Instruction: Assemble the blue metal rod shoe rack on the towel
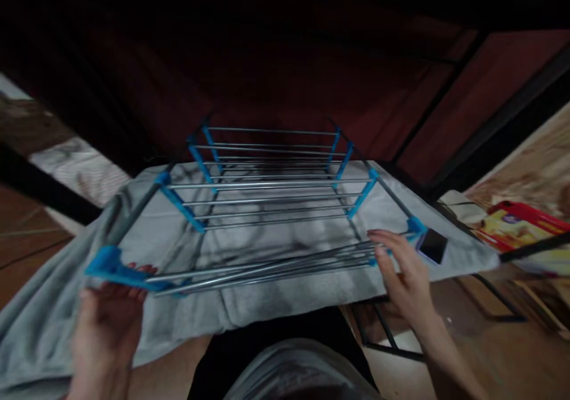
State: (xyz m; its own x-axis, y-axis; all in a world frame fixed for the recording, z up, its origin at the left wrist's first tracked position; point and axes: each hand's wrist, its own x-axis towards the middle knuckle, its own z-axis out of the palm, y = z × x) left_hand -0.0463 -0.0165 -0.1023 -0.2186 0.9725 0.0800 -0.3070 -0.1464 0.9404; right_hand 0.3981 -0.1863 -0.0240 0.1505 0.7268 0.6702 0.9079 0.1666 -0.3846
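A shoe rack (pixel 276 199) of thin metal rods, dark side tubes and blue plastic brackets lies on a grey cloth (pixel 276 305). My left hand (pixel 113 311) is curled around the near left bracket (pixel 116 266), with its fingertips behind it. Several loose-looking metal rods (pixel 262 270) run across the near end, some slanting and crossing. At their right ends, my right hand (pixel 403 266) closes its fingers and thumb around the rods beside the near right bracket (pixel 416 227). How the rods sit in that bracket is hidden by the hand.
A phone (pixel 433 245) lies on the cloth to the right of the rack. Beyond the rack hangs dark red fabric (pixel 267 85) between dark frame bars (pixel 503 133). A red and yellow package (pixel 521 225) is off to the right.
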